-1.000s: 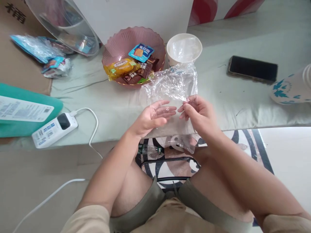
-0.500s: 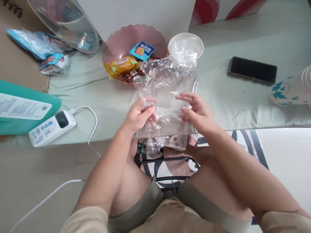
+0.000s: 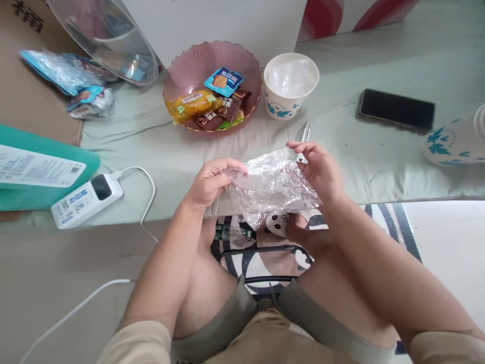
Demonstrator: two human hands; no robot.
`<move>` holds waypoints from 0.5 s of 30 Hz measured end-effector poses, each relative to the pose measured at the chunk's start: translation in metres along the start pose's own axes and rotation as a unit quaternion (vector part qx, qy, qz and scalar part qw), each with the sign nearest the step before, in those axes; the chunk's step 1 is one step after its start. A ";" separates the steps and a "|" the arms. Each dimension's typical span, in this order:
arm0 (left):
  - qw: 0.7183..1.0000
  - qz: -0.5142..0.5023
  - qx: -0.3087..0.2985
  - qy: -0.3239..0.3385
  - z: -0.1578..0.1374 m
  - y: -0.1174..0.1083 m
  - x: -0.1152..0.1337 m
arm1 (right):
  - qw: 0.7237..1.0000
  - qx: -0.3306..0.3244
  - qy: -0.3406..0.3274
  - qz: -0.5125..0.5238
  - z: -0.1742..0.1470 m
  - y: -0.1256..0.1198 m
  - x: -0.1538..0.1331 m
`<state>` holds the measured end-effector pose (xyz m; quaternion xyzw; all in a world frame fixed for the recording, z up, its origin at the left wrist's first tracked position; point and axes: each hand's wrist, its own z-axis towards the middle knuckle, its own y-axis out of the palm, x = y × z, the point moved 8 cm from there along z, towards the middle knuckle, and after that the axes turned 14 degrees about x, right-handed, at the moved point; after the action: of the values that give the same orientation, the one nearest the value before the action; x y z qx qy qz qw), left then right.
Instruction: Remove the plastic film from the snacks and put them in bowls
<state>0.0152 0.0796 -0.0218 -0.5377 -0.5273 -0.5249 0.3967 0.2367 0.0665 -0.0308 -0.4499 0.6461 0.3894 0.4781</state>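
Note:
A crumpled clear plastic bag [image 3: 271,184] stretches between my hands above the table's front edge. My left hand [image 3: 212,182] is closed, thumb against fingers, pinching the bag's left side. At its right side my right hand [image 3: 320,169] has its fingers apart and slightly curled, lightly against the plastic. Just behind those fingers lies a slim white tool [image 3: 305,132], partly hidden, its kind unclear. Beyond the bag stands a paper cup [image 3: 282,108] with blue leaves and clear plastic inside. Left of it, a pink ribbed bowl [image 3: 182,68] holds several wrapped snacks [image 3: 223,81].
A phone [image 3: 396,110] and stacked paper cups [image 3: 454,136] are on the right. On the left are a white power bank [image 3: 87,200] with a cable, a green container [image 3: 38,172], snack packets [image 3: 62,73] and a clear tub [image 3: 125,45]. Boxes stand at the back.
The bag was spread tall, reaching up over the bowl and cup; now it is gathered lower and smaller between my hands. The cup and snacks show uncovered.

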 end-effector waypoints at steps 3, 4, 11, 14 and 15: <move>1.000 -0.018 0.006 0.022 0.002 -0.001 0.001 | 0.999 -0.047 0.002 -0.011 -0.004 0.006 0.004; 0.999 -0.015 0.015 0.024 0.003 -0.002 0.000 | 0.998 -0.063 -0.004 -0.026 -0.005 0.008 0.006; 0.998 -0.002 0.055 0.018 0.003 -0.008 -0.005 | 0.994 -0.099 0.023 -0.030 -0.011 0.012 0.012; 0.996 -0.066 0.063 -0.007 0.003 -0.009 -0.004 | 0.976 -0.185 0.074 -0.083 -0.023 0.026 0.016; 0.994 -0.086 0.056 -0.024 0.002 -0.007 -0.006 | 0.975 -0.189 0.077 -0.087 -0.024 0.027 0.015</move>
<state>0.0090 0.0821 -0.0287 -0.4797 -0.6099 -0.5135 0.3664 0.2021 0.0486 -0.0377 -0.6153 0.5542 0.4252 0.3654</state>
